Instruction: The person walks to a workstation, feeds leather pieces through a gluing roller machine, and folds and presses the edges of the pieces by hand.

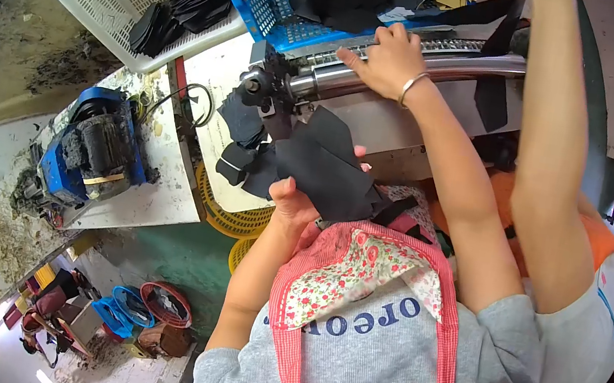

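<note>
Black flat pieces [327, 170] are gripped in my left hand [294, 204], with the thumb on the near side and a fingertip at the far edge. They lie against the end of a dark machine head [263, 87]. My right hand [392, 61], with a bangle at the wrist, rests by the curved metal tube [441, 72] and the basket edge. Its thumb is spread from the fingers, and nothing shows in it. More black pieces [242, 120] are stacked beside the machine head.
A blue basket [271, 19] and a white basket [117, 42] hold black pieces at the back. A blue motor [91, 147] sits at left. Yellow baskets [229, 219] are below the table. At right a co-worker's arm [556, 136] reaches up close to my right arm.
</note>
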`<move>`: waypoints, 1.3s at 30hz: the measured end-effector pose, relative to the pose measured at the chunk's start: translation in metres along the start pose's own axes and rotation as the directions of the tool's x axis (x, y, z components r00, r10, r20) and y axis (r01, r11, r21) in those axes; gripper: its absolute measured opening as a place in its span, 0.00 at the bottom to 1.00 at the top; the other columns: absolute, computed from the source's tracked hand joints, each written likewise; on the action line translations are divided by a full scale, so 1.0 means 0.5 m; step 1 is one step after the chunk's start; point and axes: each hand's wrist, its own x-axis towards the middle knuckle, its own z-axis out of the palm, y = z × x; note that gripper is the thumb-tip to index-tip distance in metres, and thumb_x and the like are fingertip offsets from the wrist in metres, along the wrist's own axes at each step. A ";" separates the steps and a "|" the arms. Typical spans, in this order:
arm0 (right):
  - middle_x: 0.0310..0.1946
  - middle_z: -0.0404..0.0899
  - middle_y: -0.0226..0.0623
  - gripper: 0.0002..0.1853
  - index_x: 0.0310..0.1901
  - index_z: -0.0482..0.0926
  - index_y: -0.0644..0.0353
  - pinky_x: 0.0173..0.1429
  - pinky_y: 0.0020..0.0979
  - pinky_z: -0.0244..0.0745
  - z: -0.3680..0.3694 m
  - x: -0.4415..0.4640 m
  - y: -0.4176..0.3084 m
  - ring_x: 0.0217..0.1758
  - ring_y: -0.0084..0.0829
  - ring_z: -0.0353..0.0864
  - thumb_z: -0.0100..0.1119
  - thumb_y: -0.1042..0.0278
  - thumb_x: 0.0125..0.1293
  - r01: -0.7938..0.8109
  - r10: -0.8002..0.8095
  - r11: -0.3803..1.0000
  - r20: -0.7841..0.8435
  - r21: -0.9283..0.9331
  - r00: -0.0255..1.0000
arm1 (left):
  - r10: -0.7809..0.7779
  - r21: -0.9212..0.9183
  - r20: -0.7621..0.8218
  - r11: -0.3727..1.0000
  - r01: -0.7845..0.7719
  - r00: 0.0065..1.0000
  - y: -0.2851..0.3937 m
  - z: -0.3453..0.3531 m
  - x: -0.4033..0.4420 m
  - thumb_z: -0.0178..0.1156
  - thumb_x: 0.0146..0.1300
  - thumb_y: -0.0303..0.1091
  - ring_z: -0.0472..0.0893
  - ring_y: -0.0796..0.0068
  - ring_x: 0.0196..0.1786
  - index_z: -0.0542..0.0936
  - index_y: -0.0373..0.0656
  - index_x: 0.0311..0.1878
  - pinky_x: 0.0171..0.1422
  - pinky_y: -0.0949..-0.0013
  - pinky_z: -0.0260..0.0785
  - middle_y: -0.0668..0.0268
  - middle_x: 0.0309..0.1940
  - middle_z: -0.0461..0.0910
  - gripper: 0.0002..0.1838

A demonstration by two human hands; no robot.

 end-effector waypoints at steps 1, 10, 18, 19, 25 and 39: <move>0.36 0.75 0.41 0.16 0.34 0.79 0.63 0.45 0.36 0.67 0.011 0.009 -0.001 0.43 0.41 0.70 0.59 0.56 0.58 0.001 0.002 0.998 0.056 -0.058 0.998 | -0.002 -0.003 0.076 1.000 0.003 0.997 -0.001 -0.001 0.006 0.65 0.46 0.41 0.63 0.45 0.64 0.57 0.45 0.67 0.69 0.45 0.54 0.50 0.61 0.62 0.44; 0.30 0.75 0.33 0.06 0.31 0.71 0.66 0.39 0.26 0.72 -0.073 -0.125 -0.072 0.32 0.27 0.77 0.56 0.74 0.63 -0.166 0.156 0.224 0.133 0.960 0.979 | 0.235 0.262 -0.422 0.956 -0.130 0.876 -0.011 0.027 0.015 0.54 0.58 0.40 0.67 0.58 0.62 0.59 0.39 0.65 0.70 0.58 0.55 0.54 0.58 0.67 0.33; 0.31 0.78 0.35 0.14 0.41 0.77 0.67 0.45 0.24 0.71 -0.090 -0.248 -0.107 0.34 0.25 0.77 0.65 0.70 0.55 -0.267 0.251 0.368 0.181 0.891 0.951 | 0.223 0.323 -0.541 0.945 -0.044 0.811 -0.054 0.052 0.051 0.50 0.68 0.46 0.69 0.72 0.58 0.66 0.41 0.61 0.63 0.65 0.61 0.64 0.55 0.71 0.24; 0.34 0.79 0.38 0.14 0.41 0.77 0.66 0.46 0.26 0.72 -0.072 -0.253 -0.084 0.38 0.28 0.79 0.66 0.70 0.54 -0.327 0.243 0.347 0.252 0.879 0.937 | 0.298 0.488 -0.611 0.871 0.052 0.733 -0.054 0.056 0.045 0.55 0.65 0.37 0.70 0.76 0.55 0.66 0.42 0.60 0.59 0.69 0.64 0.67 0.52 0.72 0.22; 0.25 0.76 0.34 0.14 0.35 0.77 0.65 0.35 0.28 0.68 -0.005 -0.281 0.000 0.26 0.23 0.69 0.68 0.64 0.52 -0.496 0.363 0.407 0.363 0.767 0.858 | 0.570 0.995 0.012 -0.091 0.049 0.821 0.062 0.107 0.013 0.59 0.57 0.25 0.72 0.73 0.42 0.69 0.37 0.49 0.49 0.71 0.66 0.64 0.39 0.71 0.16; 0.14 0.69 0.45 0.21 0.22 0.74 0.68 0.25 0.32 0.64 0.030 -0.274 0.019 0.17 0.26 0.65 0.63 0.55 0.57 -0.592 0.500 0.358 0.388 0.722 0.774 | -0.469 0.424 -0.323 -0.848 -0.317 0.822 0.151 -0.030 0.448 0.46 0.65 0.47 0.79 0.48 0.40 0.79 0.33 0.35 0.47 0.56 0.68 0.47 0.32 0.79 0.24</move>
